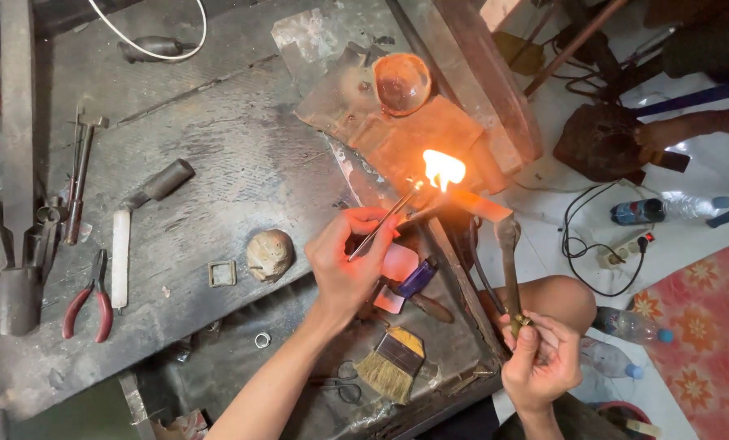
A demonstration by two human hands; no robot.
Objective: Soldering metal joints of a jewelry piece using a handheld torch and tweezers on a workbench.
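Note:
My left hand (pixel 346 259) grips thin metal tweezers (pixel 385 222) whose tips reach into a bright orange flame (pixel 443 169) over a reddish fire brick (pixel 413 138). What the tips hold is lost in the glare. My right hand (pixel 541 363) is closed around the brass base of a torch (pixel 509 269), its nozzle angled up toward the flame. A small clay bowl (pixel 402 81) rests on the brick behind the flame.
Red-handled pliers (pixel 87 305), a white rod (pixel 120 257), a small square frame (pixel 222 273), a metal ring (pixel 262 340), a round lump (pixel 268 253), a brush (pixel 392 365) and a purple lighter (pixel 418 277) lie on the worn bench. A power strip (pixel 625 247) and bottles sit on the floor.

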